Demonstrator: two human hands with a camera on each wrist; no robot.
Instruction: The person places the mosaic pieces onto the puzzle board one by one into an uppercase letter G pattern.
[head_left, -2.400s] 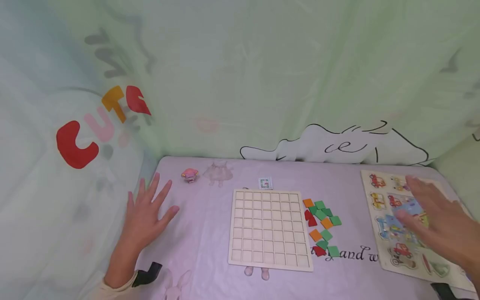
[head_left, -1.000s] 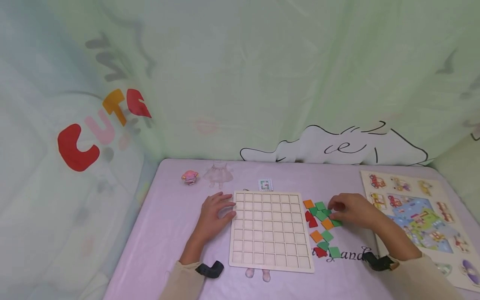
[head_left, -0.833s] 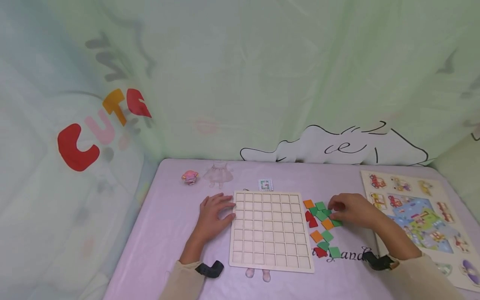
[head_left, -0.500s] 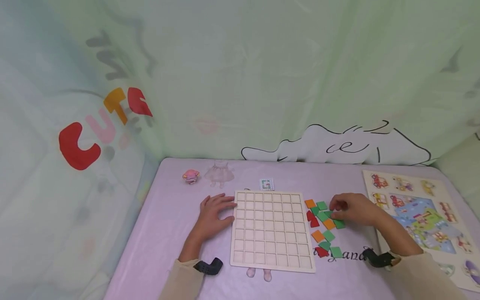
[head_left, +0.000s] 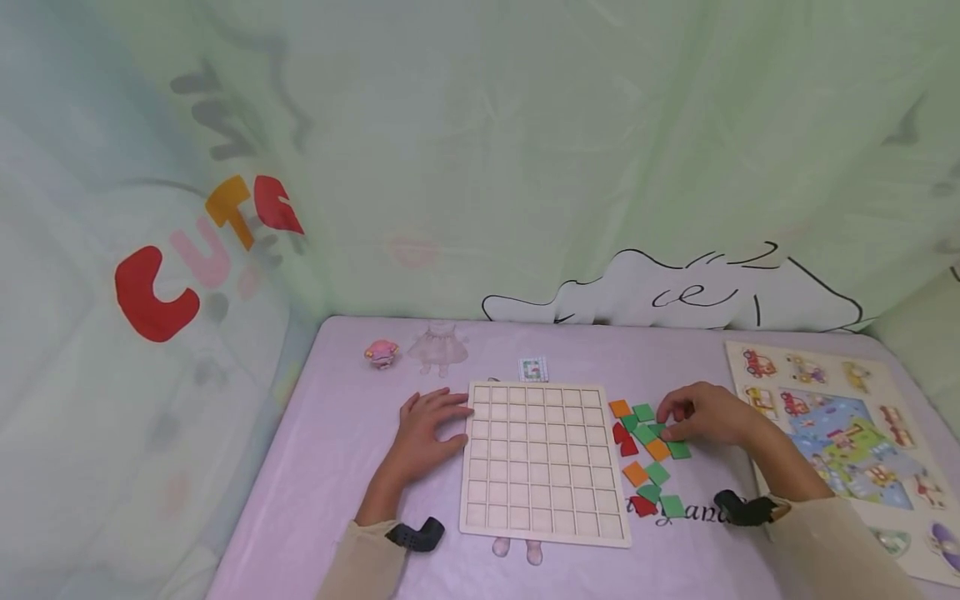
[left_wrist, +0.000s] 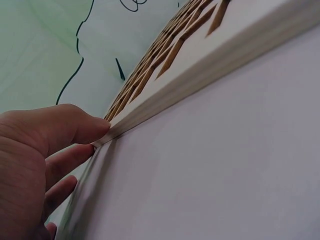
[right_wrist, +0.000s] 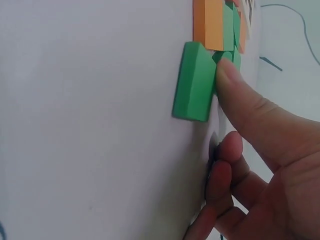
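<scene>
My left hand (head_left: 423, 433) rests beside a pale wooden grid board (head_left: 540, 452), its fingers at the left edge. In the left wrist view, the thumb (left_wrist: 92, 129) touches the board's corner while the other fingers extend below. Right of the board lie loose green, orange and red tiles, some with a curved side. My right hand (head_left: 708, 414) is loosely bent over their right side. Its thumb touches a dark green tile (head_left: 657, 430), with a gap between thumb and fingers in the right wrist view. Just by that thumb lies a green square tile (right_wrist: 192, 85).
A picture puzzle board (head_left: 847, 450) with vehicles lies at the right, under my right forearm. Behind the grid board is a small pattern card (head_left: 533, 369). A pink figurine (head_left: 382, 353) stands at the back left. Printed curtains surround the lilac table.
Both hands were spread apart earlier, the left at far left and the right over the puzzle board. They came inward to the grid board and tiles, and have barely moved in the last second.
</scene>
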